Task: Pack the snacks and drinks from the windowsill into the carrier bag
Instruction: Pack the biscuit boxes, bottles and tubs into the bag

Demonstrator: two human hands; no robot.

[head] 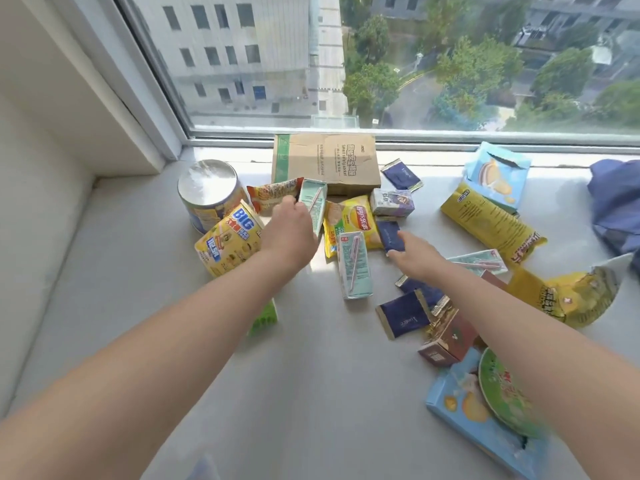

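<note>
Head view, and both arms are stretched out over the windowsill (pixel 304 375). The left hand (pixel 289 232) has thumb and fingers curled round a mint-green drink carton (pixel 313 202). The carton is tipped up off the sill at the back of the pile, between an orange snack packet (pixel 270 195) and the yellow crisp bag (pixel 356 220).

The right hand (pixel 417 256) reaches for a navy sachet (pixel 390 235) just right of the crisp bag. Its fingertips are at the sachet's edge, but whether they pinch it or merely touch it, I cannot tell.

My call for this pick: hold the carton by its stiff sides rather than squeezing the face, and lift it clear before swinging away so it doesn't drag the packets along. The sachet is thin and flat, so a nip at its crimped end should lift it best. Boxy, heavy things want the bottom of the bag, crisps on top.

The carton looks square and undented, with a straw fixed slantwise down its face. A second mint carton (pixel 355 265) lies flat between the two hands. A silver-topped tin (pixel 207 192) and a yellow biscuit pack (pixel 228 244) sit to the left.

Everything in view sits on the sill, so the packing looks barely begun. No carrier bag is plainly in view. A blue fabric heap (pixel 616 209) at the right edge may be it, though I can't say.
</note>
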